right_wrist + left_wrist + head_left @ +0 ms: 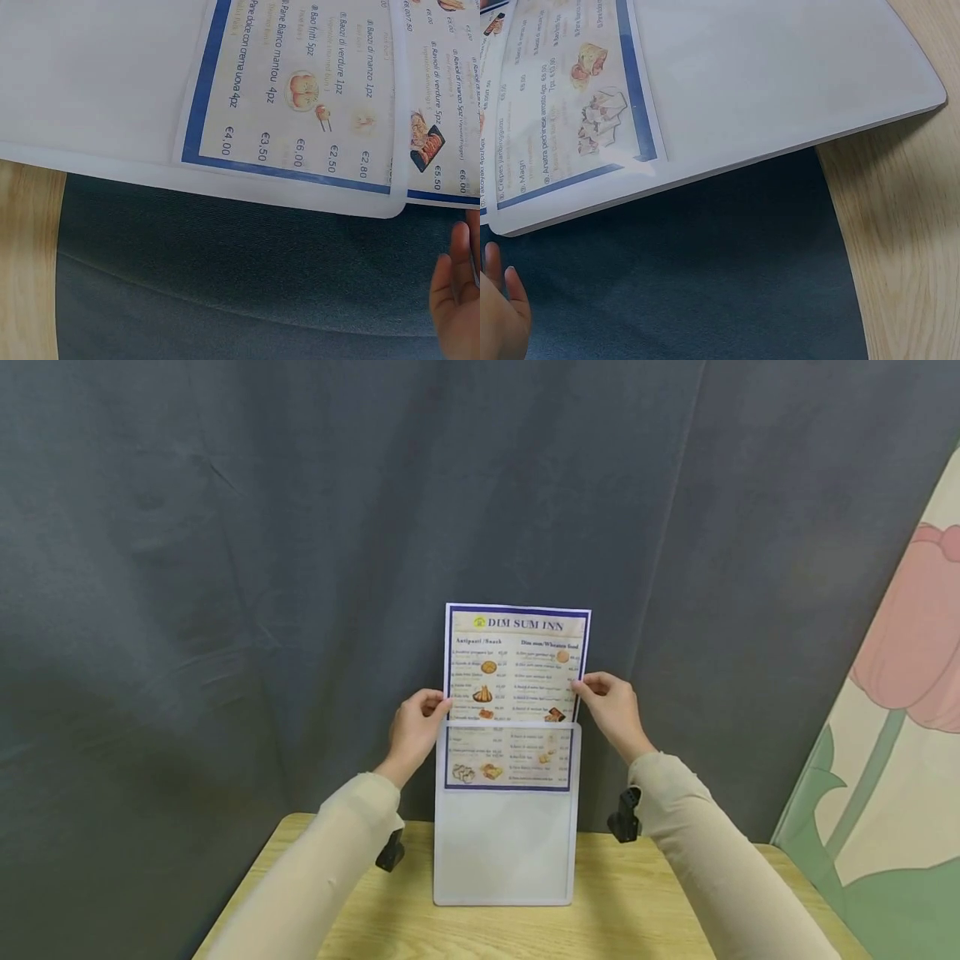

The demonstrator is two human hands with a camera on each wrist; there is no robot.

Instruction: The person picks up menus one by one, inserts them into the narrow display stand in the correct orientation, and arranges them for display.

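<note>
Both hands, left hand [415, 727] and right hand [611, 706], are pinching the menu sheet [517, 664] by its side edges. Its lower part is sitting inside the clear sleeve [504, 852]. The sleeve is standing on the worktop [637, 910].

The menu sheet [517, 660] is cream with a blue border, a yellow title band and small orange food photos. Its holder [504, 852] looks frosted white. Pale wood-grain worktop [645, 910]; dark grey backdrop cloth [225, 568].

You have the menu sheet [517, 660] partly inside the sleeve [504, 852], which stands on the table [637, 910]. Your left hand [415, 727] is at its left edge, right hand [611, 706] at its right; curtain [225, 568] behind.
</note>
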